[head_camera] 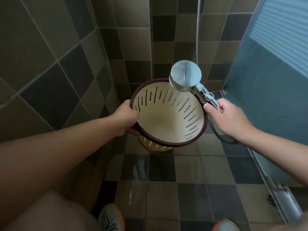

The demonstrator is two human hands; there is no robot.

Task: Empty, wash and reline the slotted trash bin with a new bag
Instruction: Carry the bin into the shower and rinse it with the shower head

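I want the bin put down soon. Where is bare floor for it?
Bare tiled floor lies below the bin, between it and the shoes. It is crowded on the right, where the shower head, its hose and the glass door's track sit close together.

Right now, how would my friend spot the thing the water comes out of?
Start at the cream bin with slots, held mid-picture. Above its far rim sits the shower head, its handle in the right hand. It's the only shiny round metal disc, spraying water.
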